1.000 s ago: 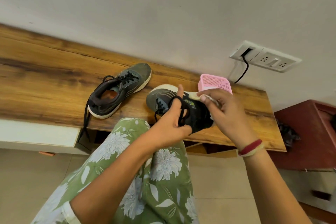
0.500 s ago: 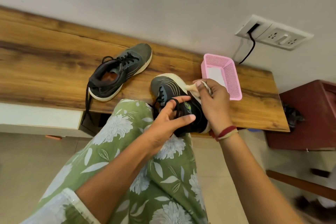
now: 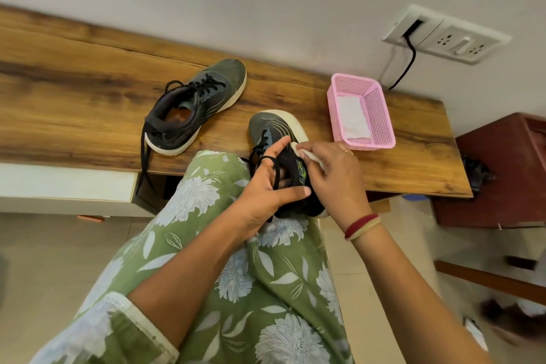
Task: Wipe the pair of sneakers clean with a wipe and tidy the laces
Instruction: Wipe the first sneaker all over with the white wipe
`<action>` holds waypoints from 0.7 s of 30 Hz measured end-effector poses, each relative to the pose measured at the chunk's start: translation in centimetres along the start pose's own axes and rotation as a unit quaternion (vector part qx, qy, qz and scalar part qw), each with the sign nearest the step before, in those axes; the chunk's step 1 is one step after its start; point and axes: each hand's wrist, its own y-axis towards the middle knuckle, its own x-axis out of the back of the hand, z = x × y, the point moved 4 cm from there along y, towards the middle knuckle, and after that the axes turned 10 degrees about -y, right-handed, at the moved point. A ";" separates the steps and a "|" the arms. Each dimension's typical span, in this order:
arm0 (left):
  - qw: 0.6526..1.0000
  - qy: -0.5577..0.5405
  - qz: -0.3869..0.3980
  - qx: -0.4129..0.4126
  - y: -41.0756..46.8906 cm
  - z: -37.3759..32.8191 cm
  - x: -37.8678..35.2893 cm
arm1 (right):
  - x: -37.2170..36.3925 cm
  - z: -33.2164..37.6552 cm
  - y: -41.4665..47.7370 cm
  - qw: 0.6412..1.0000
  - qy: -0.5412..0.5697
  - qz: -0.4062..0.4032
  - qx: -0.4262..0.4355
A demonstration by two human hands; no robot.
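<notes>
Since half a second ago, the right hand [image 3: 334, 177] has slid its wipe [image 3: 307, 154] from the sole edge up onto the side of the held sneaker [image 3: 267, 127], and the left forefinger now stretches straight towards the toe. The left hand [image 3: 266, 189] grips this sneaker at its collar, thumb laid across the heel, a black lace [image 3: 276, 168] looped over its fingers. The right hand's fingers are curled around the folded wipe, pressing it on the upper just beside the left forefinger's tip. Under the grip, the sneaker's heel rests on a green floral knee [image 3: 206, 186]; its toe reaches over the wooden bench [image 3: 74, 97]. Left of the grip and apart from it, the second sneaker [image 3: 195, 109] lies on the bench. Right of it stands a pink basket [image 3: 381, 115] holding a white cloth [image 3: 353, 118].
</notes>
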 end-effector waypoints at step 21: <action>0.998 0.031 0.038 0.044 0.5 0.7 1.0 | 0.6 0.8 -1.3 0.997 0.013 0.040 0.064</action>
